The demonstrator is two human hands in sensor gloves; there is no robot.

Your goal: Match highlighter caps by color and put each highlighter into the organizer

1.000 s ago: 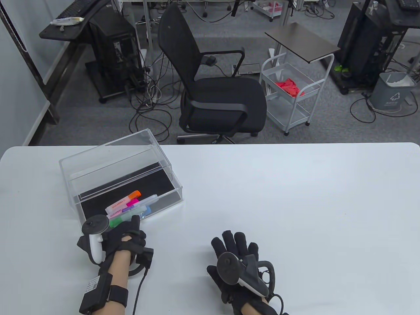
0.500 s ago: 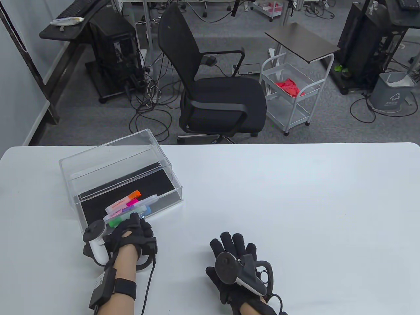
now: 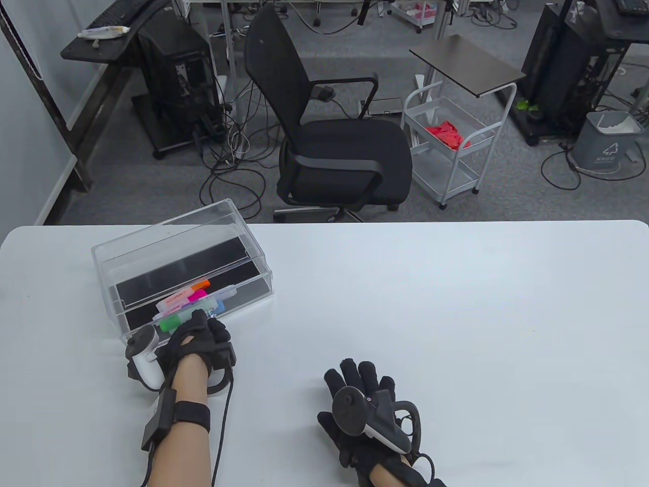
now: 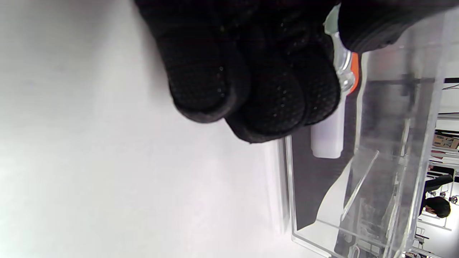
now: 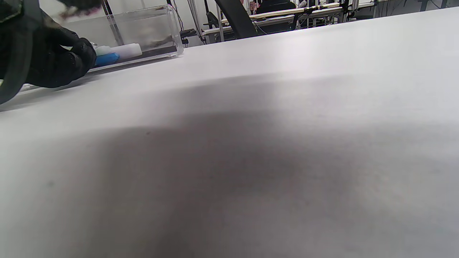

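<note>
A clear acrylic organizer (image 3: 152, 243) stands at the table's left, its black-lined drawer (image 3: 248, 291) partly pushed in. Several capped highlighters (image 3: 187, 303) lie in the drawer, with orange, pink, green and blue caps. My left hand (image 3: 203, 327) is at the drawer's front edge, fingers (image 4: 251, 82) curled outside it and the thumb over the clear front wall. A white highlighter end (image 4: 326, 141) shows just behind the fingers. My right hand (image 3: 360, 380) lies flat on the table, fingers spread, holding nothing. The blue highlighter (image 5: 105, 59) and the organizer (image 5: 143, 28) also show in the right wrist view.
White table (image 3: 431, 304) stretches right of the organizer. Behind the far edge stand a black office chair (image 3: 334, 147) and a white wire cart (image 3: 451, 147). A cable (image 3: 223, 421) trails from my left wrist.
My left hand moved forward against the drawer front, and the drawer with the highlighters slid back into the organizer. The right hand stayed flat in place.
</note>
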